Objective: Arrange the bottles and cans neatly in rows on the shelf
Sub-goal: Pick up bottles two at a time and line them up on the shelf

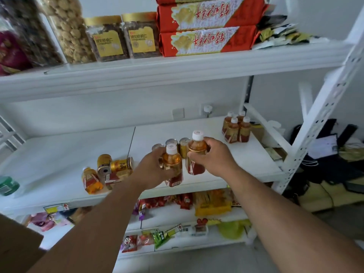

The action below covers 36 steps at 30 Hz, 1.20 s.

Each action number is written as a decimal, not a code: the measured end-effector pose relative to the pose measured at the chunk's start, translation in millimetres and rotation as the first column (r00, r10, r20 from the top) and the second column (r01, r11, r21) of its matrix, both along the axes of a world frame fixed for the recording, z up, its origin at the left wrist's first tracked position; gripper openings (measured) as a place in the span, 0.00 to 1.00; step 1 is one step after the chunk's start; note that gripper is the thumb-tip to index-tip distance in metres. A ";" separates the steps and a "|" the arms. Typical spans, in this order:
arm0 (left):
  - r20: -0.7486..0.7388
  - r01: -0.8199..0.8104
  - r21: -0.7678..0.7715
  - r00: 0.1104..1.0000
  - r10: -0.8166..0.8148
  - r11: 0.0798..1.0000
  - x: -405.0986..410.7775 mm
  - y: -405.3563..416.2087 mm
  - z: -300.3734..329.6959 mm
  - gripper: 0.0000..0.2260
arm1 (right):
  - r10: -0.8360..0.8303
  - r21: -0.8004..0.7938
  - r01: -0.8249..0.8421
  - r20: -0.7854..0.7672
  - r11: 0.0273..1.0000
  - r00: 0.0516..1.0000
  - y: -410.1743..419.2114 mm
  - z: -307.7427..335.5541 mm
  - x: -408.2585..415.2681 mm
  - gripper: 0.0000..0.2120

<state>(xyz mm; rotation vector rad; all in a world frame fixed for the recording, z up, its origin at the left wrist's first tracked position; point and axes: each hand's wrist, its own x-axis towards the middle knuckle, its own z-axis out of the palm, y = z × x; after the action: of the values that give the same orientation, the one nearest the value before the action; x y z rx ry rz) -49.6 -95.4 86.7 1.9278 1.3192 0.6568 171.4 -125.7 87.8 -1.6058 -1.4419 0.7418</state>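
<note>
Both hands hold one amber tea bottle each above the front edge of the middle shelf point(59, 154). The left hand point(151, 168) has its grip wrapped around the body of the left bottle point(173, 164), white cap up; the right hand point(214, 156) has its grip closed on the shoulder of the right bottle point(196, 154), also upright. Holding them side by side and vertical appears intended for setting both down together as a pair. At 12 o'clock behind them stand three gold cans point(178, 145) in a short line. At 2 o'clock, near the back right, a finished cluster of bottles point(236, 128) stands upright, likely the row these two should extend. At 9 o'clock a loose heap point(107, 172) of toppled cans and a bottle lies unsorted. Judged stage: mid-task, with that heap yet to be stood up
</note>
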 end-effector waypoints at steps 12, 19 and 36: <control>0.058 0.121 -0.067 0.991 -0.117 0.990 1.1 -84.2 -25.4 0.29 | -0.118 -0.047 0.118 0.013 0.992 0.993 -109.3 -16.4 -0.4 0.15; 0.042 0.192 -0.079 0.981 -0.189 0.978 31.1 -108.8 -24.9 0.33 | -0.180 -0.042 0.180 0.017 0.983 0.984 -150.5 -18.8 24.1 0.15; 0.000 0.206 -0.041 0.978 -0.206 0.978 197.2 -76.7 -18.3 0.27 | -0.241 -0.056 0.243 0.047 0.968 0.969 -119.1 -22.5 185.6 0.20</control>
<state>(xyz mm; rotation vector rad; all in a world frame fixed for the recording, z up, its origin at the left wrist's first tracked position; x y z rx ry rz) 147.6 -172.1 68.3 1.9997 1.1069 0.5186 357.0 -244.8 65.3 -1.8146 -1.2314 0.6196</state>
